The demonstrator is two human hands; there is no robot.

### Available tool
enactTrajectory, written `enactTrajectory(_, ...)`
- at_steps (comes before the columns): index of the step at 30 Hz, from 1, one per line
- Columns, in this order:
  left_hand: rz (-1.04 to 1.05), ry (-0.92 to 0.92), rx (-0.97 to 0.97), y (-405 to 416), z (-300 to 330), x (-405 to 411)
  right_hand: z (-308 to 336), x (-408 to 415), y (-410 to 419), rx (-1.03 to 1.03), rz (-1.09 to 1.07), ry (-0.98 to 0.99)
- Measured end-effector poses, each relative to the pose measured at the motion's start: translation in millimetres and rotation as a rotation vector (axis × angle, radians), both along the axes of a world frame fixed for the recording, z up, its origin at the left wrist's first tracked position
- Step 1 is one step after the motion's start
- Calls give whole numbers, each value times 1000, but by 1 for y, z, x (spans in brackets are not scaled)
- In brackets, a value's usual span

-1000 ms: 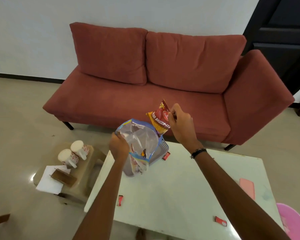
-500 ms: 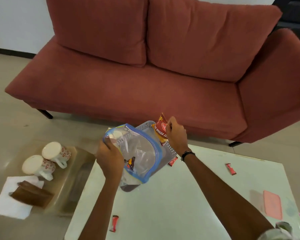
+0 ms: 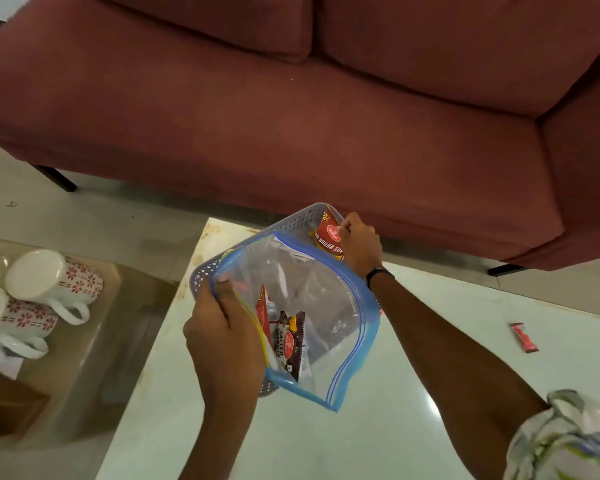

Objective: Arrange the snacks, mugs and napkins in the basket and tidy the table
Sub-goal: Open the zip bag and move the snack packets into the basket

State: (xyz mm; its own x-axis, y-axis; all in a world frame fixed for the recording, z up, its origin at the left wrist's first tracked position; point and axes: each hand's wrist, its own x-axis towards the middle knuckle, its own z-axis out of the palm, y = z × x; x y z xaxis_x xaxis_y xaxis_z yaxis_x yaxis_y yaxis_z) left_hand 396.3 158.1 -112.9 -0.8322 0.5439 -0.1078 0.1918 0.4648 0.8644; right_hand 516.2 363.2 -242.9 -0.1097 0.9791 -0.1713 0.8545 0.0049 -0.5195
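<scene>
1. The left hand [image 3: 222,337] grips the near edge of a clear zip bag [image 3: 312,306], fingers curled tight on its blue rim, holding it open over the grey basket [image 3: 293,220]
2. The right hand [image 3: 359,244] pinches a red snack packet [image 3: 328,237], fingers closed on it, at the basket's far corner
3. Two more packets [image 3: 286,337] lie inside the bag
4. The basket sits on the white table [image 3: 413,427], near its far left corner
5. Two mugs [image 3: 54,282] lie on their sides on a low side table [image 3: 84,375] to the left
6. A small red sachet [image 3: 523,337] lies on the table at right
</scene>
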Motion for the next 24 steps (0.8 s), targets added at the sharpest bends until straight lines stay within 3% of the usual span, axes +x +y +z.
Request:
enactTrajectory(8, -54, -4, -16, 2, -6, 0, 16, 11, -7, -60, -48, 102)
enactTrajectory(12, -133, 89, -65, -2, -1, -3, 92, 17, -79, 77, -148, 414)
enactTrajectory(16, -215, 153, -91, -11, 3, -4, 174, 17, -171, 69, 4, 544)
enactTrajectory(18, -238, 182, -93, -16, 4, -5, 180, 9, -190, -42, 94, 471)
enactTrajectory(22, -248, 217, -116, -22, 3, -2, 138, -23, -172, -292, 246, -133)
enactTrajectory(24, -247, 223, -109, -25, 2, 0, 112, -34, -160, -389, 253, -269)
